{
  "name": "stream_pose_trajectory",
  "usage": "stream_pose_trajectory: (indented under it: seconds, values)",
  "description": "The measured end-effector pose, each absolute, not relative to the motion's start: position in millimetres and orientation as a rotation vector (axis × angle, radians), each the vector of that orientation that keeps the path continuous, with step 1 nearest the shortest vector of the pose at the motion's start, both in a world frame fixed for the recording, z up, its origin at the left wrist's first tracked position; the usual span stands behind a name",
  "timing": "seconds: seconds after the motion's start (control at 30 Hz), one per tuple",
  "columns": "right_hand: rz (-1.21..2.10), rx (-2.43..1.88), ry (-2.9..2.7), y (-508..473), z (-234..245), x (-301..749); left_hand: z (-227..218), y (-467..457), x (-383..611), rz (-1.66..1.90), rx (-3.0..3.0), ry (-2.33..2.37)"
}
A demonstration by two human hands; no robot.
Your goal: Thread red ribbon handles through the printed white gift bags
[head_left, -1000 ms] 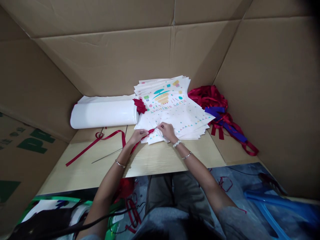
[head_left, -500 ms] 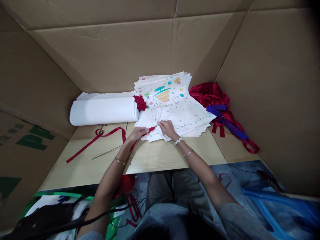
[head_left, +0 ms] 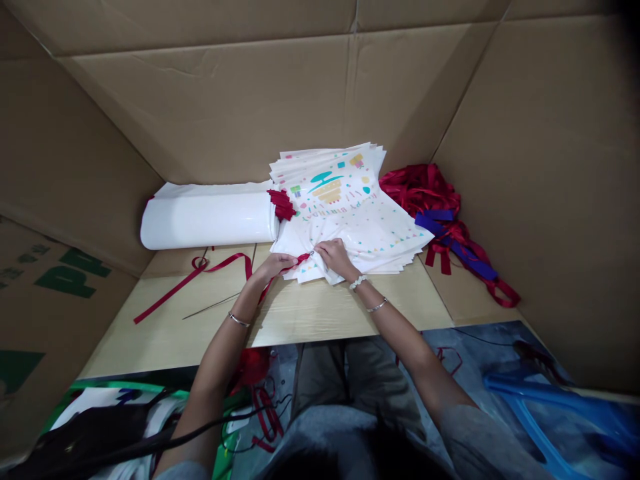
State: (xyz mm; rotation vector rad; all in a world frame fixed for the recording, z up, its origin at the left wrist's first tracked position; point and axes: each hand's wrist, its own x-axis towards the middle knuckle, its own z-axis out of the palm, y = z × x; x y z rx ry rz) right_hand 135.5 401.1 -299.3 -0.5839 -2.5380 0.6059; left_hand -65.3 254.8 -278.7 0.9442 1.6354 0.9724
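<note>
My left hand [head_left: 276, 267] pinches a red ribbon [head_left: 303, 258] at the near edge of a stack of white printed bags [head_left: 345, 213]. Part of the ribbon trails down behind my left wrist. A small metal tip [head_left: 311, 253] shows between the ribbon and my right hand. My right hand [head_left: 336, 257] is closed on the top bag, whose near edge is bunched into creases around the fingers. Colourful birthday figures and lettering cover that bag, the lettering upside down to me. What my right fingertips press on exactly is partly hidden.
A folded white roll [head_left: 210, 217] lies left of the stack, with a red ribbon bundle [head_left: 282, 205] at its end. A thin metal rod [head_left: 210, 307] and loose ribbon [head_left: 167, 297] lie on the table. Ribbon heap [head_left: 420, 190] at right; cardboard walls [head_left: 260, 100] surround the table.
Both hands stay almost where they were, at the bunched bag edge. The whole view has shifted very slightly; nothing has visibly been let go or taken up.
</note>
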Motion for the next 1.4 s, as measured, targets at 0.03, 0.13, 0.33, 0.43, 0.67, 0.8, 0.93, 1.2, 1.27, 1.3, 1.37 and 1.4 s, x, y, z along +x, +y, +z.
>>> stream_pose_trajectory:
  seconds: [0.03, 0.13, 0.33, 0.43, 0.67, 0.8, 0.93, 1.2, 1.27, 1.3, 1.37, 1.4]
  values:
    - [0.607, -0.574, -2.541, 401, -298, 136, -278, 254, -65, 0.974, 0.939, 1.634]
    - [0.589, -0.552, -2.567, 399, -294, 136, -277, 253, -66, 0.968, 0.935, 1.626]
    - [0.444, -0.557, -2.729, 387, -276, 143, -271, 250, -67, 0.907, 0.928, 1.585]
    - [0.312, -0.600, -2.788, 376, -273, 149, -269, 248, -67, 0.880, 0.934, 1.571]
    - [0.150, -0.746, -2.784, 355, -279, 151, -272, 253, -55, 0.897, 1.000, 1.679]
    - [0.264, -0.773, -2.729, 356, -279, 152, -269, 260, -47, 0.901, 1.136, 1.765]
    - [0.361, -0.793, -2.682, 357, -278, 161, -268, 268, -46, 0.918, 1.213, 1.807]
    - [0.140, -0.741, -2.741, 340, -282, 167, -267, 269, -49, 0.907, 1.139, 1.811]
    - [0.125, -0.746, -2.747, 337, -282, 167, -262, 267, -49, 0.831, 1.169, 1.867]
    - [0.124, -0.747, -2.749, 336, -283, 167, -259, 267, -48, 0.788, 1.188, 1.899]
    - [0.126, -0.751, -2.750, 336, -284, 167, -254, 267, -47, 0.721, 1.217, 1.933]
    - [0.130, -0.754, -2.749, 336, -284, 167, -252, 268, -47, 0.694, 1.221, 1.930]
